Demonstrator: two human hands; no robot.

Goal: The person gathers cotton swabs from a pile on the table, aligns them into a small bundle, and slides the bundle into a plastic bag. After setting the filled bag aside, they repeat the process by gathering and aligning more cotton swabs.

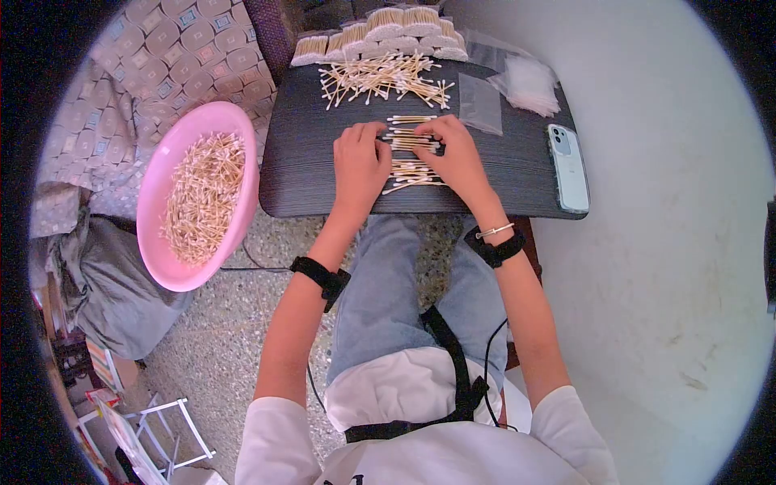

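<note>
A row of cotton swabs [414, 142] lies crosswise on the dark tabletop between my two hands. My left hand [360, 166] is at the row's left ends, its fingers curled and its thumb and forefinger closed about the tips. At the right ends, my right hand [458, 162] has its thumb and forefinger closed around the swabs. More swabs [412, 173] lie side by side nearer to me, below the held ones. Beyond my hands is a loose heap of swabs [380, 78].
Packed swab bundles [404, 28] are stacked at the table's [299, 162] far edge. Clear plastic bags [529, 85] lie at the back right, a phone [569, 168] on the right. A pink basin [249, 174] full of swabs stands left; a white wall [671, 202] borders the right.
</note>
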